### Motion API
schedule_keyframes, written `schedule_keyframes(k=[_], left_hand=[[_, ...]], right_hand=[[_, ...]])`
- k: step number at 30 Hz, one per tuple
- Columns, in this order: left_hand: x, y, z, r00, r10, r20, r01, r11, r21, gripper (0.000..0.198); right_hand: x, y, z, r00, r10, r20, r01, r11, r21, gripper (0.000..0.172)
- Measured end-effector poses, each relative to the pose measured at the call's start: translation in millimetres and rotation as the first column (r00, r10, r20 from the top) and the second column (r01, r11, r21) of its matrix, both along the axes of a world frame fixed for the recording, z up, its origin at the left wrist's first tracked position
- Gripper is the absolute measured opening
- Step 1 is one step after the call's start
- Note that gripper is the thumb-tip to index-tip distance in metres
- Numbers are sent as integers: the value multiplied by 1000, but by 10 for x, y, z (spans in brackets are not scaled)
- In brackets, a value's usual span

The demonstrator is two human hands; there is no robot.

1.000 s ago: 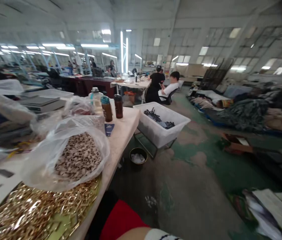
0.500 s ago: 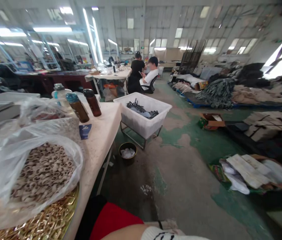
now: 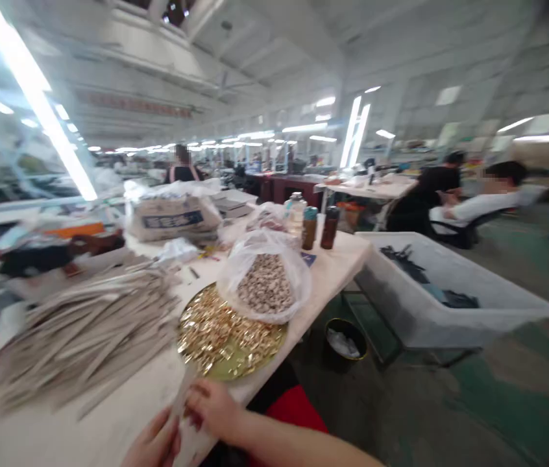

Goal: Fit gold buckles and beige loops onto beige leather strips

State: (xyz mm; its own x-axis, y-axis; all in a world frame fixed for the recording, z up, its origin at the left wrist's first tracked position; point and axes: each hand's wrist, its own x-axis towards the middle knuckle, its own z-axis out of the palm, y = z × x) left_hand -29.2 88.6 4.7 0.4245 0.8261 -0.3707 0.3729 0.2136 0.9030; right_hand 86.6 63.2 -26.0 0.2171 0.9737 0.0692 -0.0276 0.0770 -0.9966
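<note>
At the near edge of the table, my left hand (image 3: 155, 441) is closed on a pale fabric strip (image 3: 183, 391). My right hand (image 3: 213, 405) pinches at the same strip from the other side; blur hides whether a small piece sits between its fingers. Just beyond the hands is a round tray (image 3: 228, 371) heaped with gold metal buckles (image 3: 206, 327). A clear plastic bag (image 3: 298, 279) of small beige loops (image 3: 265, 285) rests on the tray's far side. Left of it lies a pile of long beige strips (image 3: 94, 324).
Drink bottles (image 3: 309, 228) stand at the table's far end, near a large white sack (image 3: 172, 217). Beyond the table edge are a white plastic bin (image 3: 415, 324) on a stand and a dark bucket (image 3: 345, 344). Several people are farther back.
My view has swung left, bringing the strip pile and full tray into sight. Both hands now show, holding a strip; before, only a forearm with a white striped sleeve was visible.
</note>
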Motion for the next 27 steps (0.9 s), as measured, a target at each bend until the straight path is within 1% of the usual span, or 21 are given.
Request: schedule_keyframes(k=[1, 3, 4, 5, 7, 9, 11, 13, 15, 16, 18, 20, 22, 23, 24, 26, 27], left_hand=[[-89, -7, -14, 999, 49, -4, -49, 998, -46, 25], [-208, 18, -56, 993, 118, 21, -113, 982, -152, 18], [-242, 43, -80, 983, 149, 107, -117, 958, -260, 20], [-262, 69, -103, 963, 199, 184, -121, 924, -363, 24], [-279, 104, -141, 912, 321, 256, -155, 847, -508, 30], [-288, 114, -169, 860, 403, 314, -147, 784, -603, 36], [-301, 112, -199, 812, 443, 381, -92, 742, -664, 40], [-314, 112, -234, 773, 461, 437, -32, 715, -698, 40], [-317, 119, -268, 748, 466, 474, 10, 705, -709, 39], [-313, 123, -283, 738, 465, 489, 27, 704, -710, 38], [-296, 131, -302, 719, 464, 518, 59, 702, -710, 38], [-275, 136, -305, 699, 467, 541, 88, 695, -713, 39], [-257, 138, -294, 688, 469, 554, 109, 688, -717, 40], [-248, 139, -284, 684, 470, 558, 116, 685, -719, 40], [-241, 139, -272, 683, 471, 558, 121, 681, -722, 40], [-226, 137, -243, 680, 475, 558, 128, 673, -728, 40], [-218, 135, -226, 679, 475, 559, 134, 669, -731, 40]], right_hand=[[-10, -23, -62, 998, -2, -66, 1, 1000, -27, 40], [20, -68, -186, 991, 49, -125, -59, 996, -73, 38], [59, -94, -237, 989, 60, -134, -74, 993, -94, 36], [114, -124, -275, 993, 42, -106, -55, 992, -118, 33], [263, -193, -307, 999, 38, -8, -39, 989, -141, 31], [452, -246, -301, 993, 9, 116, 7, 990, -139, 32], [654, -256, -287, 967, -56, 248, 88, 989, -122, 34], [843, -229, -275, 914, -128, 385, 181, 978, -103, 36], [1006, -192, -242, 829, -171, 533, 239, 969, -60, 36], [1081, -177, -209, 768, -194, 610, 251, 968, -8, 35], [1235, -158, -104, 622, -265, 737, 253, 959, 131, 31], [1421, -130, 32, 471, -360, 805, 272, 928, 255, 30], [1655, -64, 151, 334, -422, 843, 330, 890, 314, 31], [1785, -10, 189, 276, -410, 869, 350, 885, 306, 33], [1918, 57, 207, 225, -362, 904, 359, 894, 269, 34], [2167, 218, 181, 143, -161, 976, 356, 929, 101, 36], [2271, 303, 142, 107, -50, 993, 361, 933, 8, 37]])
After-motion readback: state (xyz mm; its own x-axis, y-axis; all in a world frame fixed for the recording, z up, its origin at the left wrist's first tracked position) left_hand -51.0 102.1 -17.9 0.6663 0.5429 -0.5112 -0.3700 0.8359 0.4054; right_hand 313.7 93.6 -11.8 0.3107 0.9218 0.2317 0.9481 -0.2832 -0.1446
